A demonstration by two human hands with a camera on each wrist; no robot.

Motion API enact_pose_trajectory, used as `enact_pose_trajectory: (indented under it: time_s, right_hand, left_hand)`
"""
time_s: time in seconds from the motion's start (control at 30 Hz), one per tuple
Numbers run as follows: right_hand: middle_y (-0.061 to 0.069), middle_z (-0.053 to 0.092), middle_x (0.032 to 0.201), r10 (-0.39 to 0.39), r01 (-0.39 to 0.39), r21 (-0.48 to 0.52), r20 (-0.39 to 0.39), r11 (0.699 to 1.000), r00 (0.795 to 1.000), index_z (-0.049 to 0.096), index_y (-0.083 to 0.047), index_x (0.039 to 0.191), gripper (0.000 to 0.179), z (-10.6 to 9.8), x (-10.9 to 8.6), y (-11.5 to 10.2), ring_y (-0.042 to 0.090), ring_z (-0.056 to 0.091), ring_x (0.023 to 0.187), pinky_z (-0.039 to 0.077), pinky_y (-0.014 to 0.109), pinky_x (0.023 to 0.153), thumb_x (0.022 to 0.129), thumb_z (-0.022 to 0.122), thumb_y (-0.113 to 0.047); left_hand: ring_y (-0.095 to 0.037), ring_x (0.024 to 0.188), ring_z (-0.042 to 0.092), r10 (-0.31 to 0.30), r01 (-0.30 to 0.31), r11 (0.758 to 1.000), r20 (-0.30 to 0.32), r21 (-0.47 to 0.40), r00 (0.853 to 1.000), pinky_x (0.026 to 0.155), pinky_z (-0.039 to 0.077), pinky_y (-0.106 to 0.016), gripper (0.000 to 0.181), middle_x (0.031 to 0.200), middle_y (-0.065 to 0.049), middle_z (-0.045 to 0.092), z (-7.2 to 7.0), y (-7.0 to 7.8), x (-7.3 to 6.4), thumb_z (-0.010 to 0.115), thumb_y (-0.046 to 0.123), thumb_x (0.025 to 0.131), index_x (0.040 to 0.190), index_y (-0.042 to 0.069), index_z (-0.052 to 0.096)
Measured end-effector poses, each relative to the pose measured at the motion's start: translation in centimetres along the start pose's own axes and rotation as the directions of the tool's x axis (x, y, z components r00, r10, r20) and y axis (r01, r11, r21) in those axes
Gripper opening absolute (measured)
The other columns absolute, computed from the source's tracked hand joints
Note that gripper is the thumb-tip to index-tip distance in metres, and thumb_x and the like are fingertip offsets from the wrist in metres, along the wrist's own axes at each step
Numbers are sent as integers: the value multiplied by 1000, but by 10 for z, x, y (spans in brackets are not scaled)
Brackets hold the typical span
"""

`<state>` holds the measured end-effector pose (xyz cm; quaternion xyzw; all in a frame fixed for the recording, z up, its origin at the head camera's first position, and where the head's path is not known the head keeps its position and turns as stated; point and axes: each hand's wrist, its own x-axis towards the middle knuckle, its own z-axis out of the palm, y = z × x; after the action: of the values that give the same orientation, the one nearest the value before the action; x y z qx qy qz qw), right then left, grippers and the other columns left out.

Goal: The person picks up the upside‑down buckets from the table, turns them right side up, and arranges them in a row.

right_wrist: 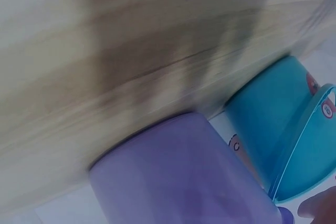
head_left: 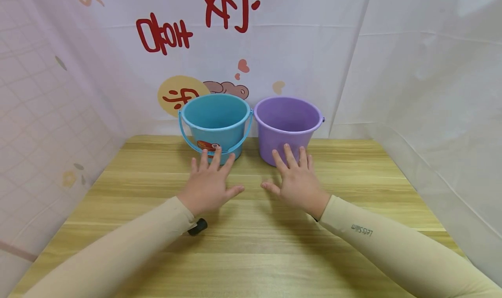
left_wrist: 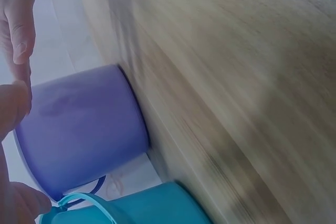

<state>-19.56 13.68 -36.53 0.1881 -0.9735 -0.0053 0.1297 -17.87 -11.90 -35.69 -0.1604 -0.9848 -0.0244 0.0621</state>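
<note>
Two plastic buckets stand upright side by side at the back of the table. The blue bucket (head_left: pixel 231 137) is on the left, its handle hanging down across the front. To the right is the purple bucket (head_left: pixel 282 141), its rim close to the blue one's. My left hand (head_left: pixel 208 184) hovers in front of the blue bucket, palm down with fingers spread, fingertips overlapping its lower part in the head view. Likewise spread, my right hand (head_left: pixel 300 187) is before the purple bucket. Neither hand holds anything. The left wrist view shows the purple bucket (left_wrist: pixel 84 129) beyond the fingers.
The wooden table (head_left: pixel 251 254) carries both buckets. A white printed cloth (head_left: pixel 306 58) with red lettering hangs right behind them, and more cloth closes off the left and right sides. A black wrist-camera piece (head_left: pixel 198 227) shows beneath the left sleeve.
</note>
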Motion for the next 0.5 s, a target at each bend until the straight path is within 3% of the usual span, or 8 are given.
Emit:
enact_pose_trajectory:
  time_s: [0.5]
  right_hand:
    - [17,13,154,15,-15,-17,4,1000,1000,19,-23,149,93,-1,0,-6,57,8,133,17,71,101,78,28,-82]
  left_hand:
    - [-49,137,-5,-6,6,1000,12,-4,1000,104,6,-70,98,156,-14,3,-3,6,0,12,87,71,150,29,10]
